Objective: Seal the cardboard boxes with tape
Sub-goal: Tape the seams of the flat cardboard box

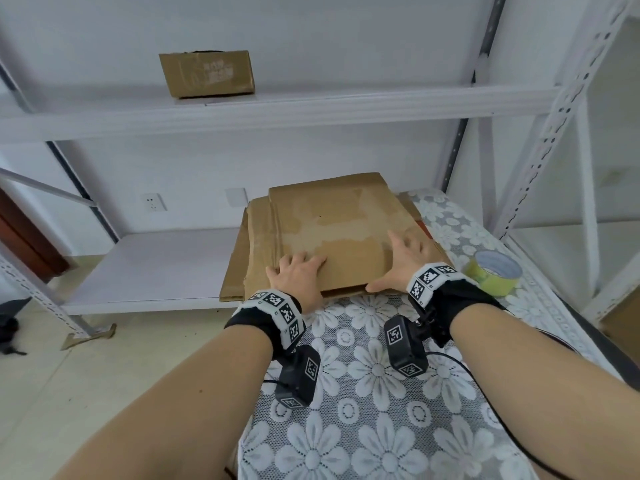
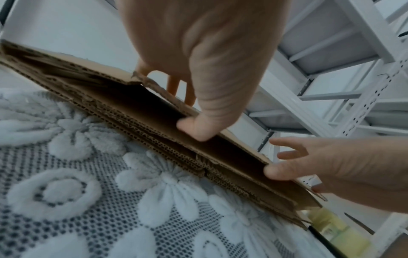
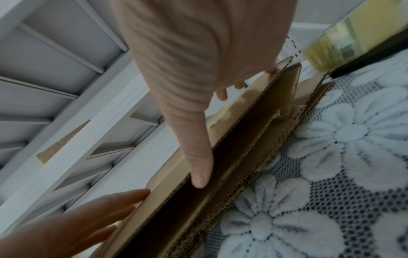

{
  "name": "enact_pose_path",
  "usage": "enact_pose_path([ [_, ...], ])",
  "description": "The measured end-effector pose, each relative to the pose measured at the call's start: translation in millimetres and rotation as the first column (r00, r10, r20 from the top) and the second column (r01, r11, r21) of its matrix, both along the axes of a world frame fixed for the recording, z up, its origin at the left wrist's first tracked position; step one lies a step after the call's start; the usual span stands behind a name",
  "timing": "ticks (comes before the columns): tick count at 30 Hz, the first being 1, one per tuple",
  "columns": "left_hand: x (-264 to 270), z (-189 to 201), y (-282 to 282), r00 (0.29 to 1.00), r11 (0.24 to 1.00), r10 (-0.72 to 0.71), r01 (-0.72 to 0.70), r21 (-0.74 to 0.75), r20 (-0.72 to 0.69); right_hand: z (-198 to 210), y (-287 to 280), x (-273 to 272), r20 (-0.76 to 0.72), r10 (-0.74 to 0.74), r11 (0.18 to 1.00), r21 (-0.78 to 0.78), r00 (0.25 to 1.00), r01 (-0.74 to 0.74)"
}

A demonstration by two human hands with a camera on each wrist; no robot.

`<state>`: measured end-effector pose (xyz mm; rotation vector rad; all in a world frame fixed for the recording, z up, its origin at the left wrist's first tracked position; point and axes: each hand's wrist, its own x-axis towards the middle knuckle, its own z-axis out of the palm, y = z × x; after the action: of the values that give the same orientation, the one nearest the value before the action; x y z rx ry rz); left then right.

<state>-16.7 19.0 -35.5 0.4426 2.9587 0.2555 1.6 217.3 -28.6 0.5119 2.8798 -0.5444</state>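
A stack of flattened cardboard boxes (image 1: 239, 271) lies at the far end of a table with a lace cloth (image 1: 363, 393). The top flattened box (image 1: 339, 230) has its near edge lifted a little, so a dark gap shows under its upper panel (image 2: 154, 111) (image 3: 232, 157). My left hand (image 1: 298, 271) (image 2: 198, 69) pinches that edge, thumb in the gap and fingers on top. My right hand (image 1: 407, 261) (image 3: 187, 69) holds the same edge further right, thumb along the opening and fingers spread on top. A yellowish tape roll (image 1: 493, 271) (image 3: 344, 43) lies right of the stack, untouched.
An assembled cardboard box (image 1: 207, 74) stands on the upper shelf of a white metal rack (image 1: 311, 109) behind the table. A second rack (image 1: 585, 202) stands to the right. The lower shelf (image 1: 156, 265) and bare floor (image 1: 69, 375) lie to the left.
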Motion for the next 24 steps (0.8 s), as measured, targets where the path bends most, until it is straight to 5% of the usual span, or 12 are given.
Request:
enact_pose_path([
  [7, 6, 14, -2, 0.959, 0.998, -0.042, 0.028, -0.053, -0.282, 13, -16, 7, -0.207, 0.101, 0.981, 0.185, 0.973, -0.062],
  [11, 5, 20, -9, 0.852, 0.998, -0.055, 0.058, -0.01, -0.521, 21, -29, 8, -0.351, 0.244, 0.889, 0.453, 0.904, -0.064],
  [16, 6, 22, -20, 0.67, 0.973, 0.035, 0.147, 0.179, -0.742, 38, -46, 2, -0.411, 0.464, 0.805, 0.566, 0.785, -0.179],
  [19, 12, 33, -28, 0.735, 0.916, 0.32, -0.077, 0.394, -0.599, 43, -50, 0, -0.435, 0.484, 0.801, 0.569, 0.759, -0.184],
  [22, 13, 43, -42, 0.753, 0.636, 0.618, -0.311, 0.706, -0.225, 43, -49, 3, -0.477, 0.461, 0.821, 0.549, 0.748, -0.156],
  [24, 11, 43, -52, 0.761, 0.454, 0.648, -0.403, 0.795, 0.015, 43, -49, 7, -0.502, 0.462, 0.821, 0.554, 0.731, -0.138],
])
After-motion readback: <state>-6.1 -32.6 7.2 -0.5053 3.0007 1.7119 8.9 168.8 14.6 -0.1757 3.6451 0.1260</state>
